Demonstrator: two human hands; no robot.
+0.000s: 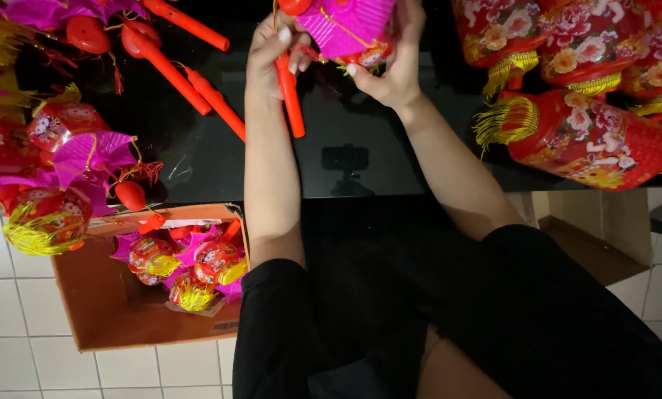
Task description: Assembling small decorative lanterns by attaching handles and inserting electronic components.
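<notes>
Left hand point(272, 55): fingers curled shut around the upper end of a red plastic stick point(290, 96), which slants down from the fist over the black table point(331, 159). Right hand point(393, 59): closed on the right side of a pink folded-paper lantern point(349, 26), thumb on its lower edge, fingers behind. The lantern sits between the two hands, touching both, at the far part of the table and partly cut off by the top of the view.

Places below relative to the lantern.
- Directly below it, toward the person: bare glossy tabletop running to the near table edge, the only open stretch.
- Left of it: loose red sticks point(179, 63) lying slantwise, close to the left forearm.
- Far left, at the table's left edge: heap of pink and red small lanterns point(72, 159) with yellow fringe, overhanging the edge.
- Right of it: large red cylindrical lanterns point(589, 137) with flower print and yellow tassels, one lying on its side near the right forearm.
- Below-left, on the white tiled floor point(13, 295): open brown cardboard box point(109, 310), lanterns of the small kind piled in its upper right corner, remainder of the box floor bare.
</notes>
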